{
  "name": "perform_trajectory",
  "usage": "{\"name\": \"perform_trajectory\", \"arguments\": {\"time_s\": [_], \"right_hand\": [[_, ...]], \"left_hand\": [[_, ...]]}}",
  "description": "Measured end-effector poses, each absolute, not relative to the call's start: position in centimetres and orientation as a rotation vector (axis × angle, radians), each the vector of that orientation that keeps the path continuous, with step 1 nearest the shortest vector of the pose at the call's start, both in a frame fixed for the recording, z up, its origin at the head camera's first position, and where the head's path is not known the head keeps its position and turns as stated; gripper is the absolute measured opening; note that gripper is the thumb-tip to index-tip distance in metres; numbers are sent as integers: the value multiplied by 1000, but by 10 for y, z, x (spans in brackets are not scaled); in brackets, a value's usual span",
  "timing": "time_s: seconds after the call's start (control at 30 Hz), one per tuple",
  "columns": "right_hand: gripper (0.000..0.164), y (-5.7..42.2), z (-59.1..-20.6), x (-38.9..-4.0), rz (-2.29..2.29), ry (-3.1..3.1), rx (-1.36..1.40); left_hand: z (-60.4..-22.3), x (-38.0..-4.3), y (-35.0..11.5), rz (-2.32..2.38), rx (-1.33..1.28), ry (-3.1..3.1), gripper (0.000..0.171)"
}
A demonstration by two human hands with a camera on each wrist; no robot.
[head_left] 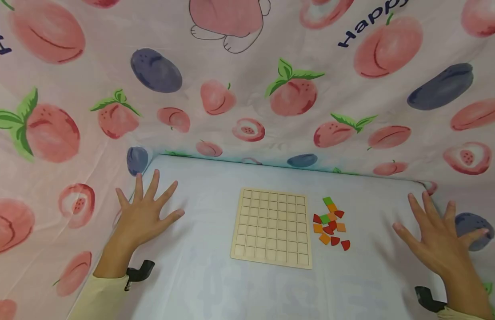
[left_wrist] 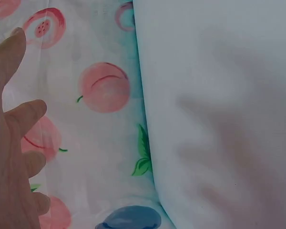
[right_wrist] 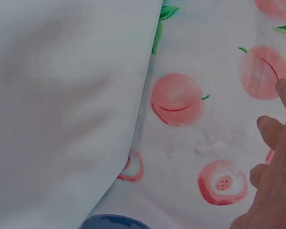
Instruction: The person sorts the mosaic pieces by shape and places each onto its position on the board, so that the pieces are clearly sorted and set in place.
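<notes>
Fingers spread wide, my left hand (head_left: 142, 218) is over the left edge of the white table, holding nothing. On the far right my right hand (head_left: 441, 240) is likewise spread, with nothing in it. A square wooden grid board (head_left: 273, 227) lies between them, its cells bare. Just right of the board is a loose cluster of small flat pieces: green squares (head_left: 328, 202), orange squares (head_left: 341, 227) and red quarter-circles (head_left: 345, 245). Both hands are well apart from board and pieces. Each wrist view shows part of its hand, the left (left_wrist: 12, 138) and the right (right_wrist: 276, 157).
The white table (head_left: 191, 275) has a fruit-print cloth (head_left: 247, 66) rising behind it and at both sides. A black wrist mount (head_left: 140, 271) sits on the left wrist, another black mount (head_left: 428, 300) on the right. Shadows of the hands fall on the tabletop.
</notes>
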State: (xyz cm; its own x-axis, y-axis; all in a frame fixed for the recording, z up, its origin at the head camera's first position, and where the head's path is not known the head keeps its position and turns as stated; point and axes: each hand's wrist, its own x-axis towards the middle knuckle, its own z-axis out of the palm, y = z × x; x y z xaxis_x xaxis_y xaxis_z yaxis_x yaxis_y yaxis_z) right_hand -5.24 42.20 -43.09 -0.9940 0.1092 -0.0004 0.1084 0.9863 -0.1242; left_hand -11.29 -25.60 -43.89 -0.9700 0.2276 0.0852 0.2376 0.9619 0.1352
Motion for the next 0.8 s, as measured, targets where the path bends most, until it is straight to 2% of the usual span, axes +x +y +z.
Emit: {"name": "perform_trajectory", "arguments": {"time_s": [0.27,0.57,0.8], "right_hand": [[91,427,-435,-55,416,-3104,-27],[83,414,-454,-70,422,-3244,-105],[67,398,-468,-81,551,-3222,-24]], "left_hand": [[-441,-116,-251,-509,-373,-2978,66],[-464,-122,-219,-1026,-382,-2893,59],[-484,-124,-184,-1198,-426,-2792,51]]}}
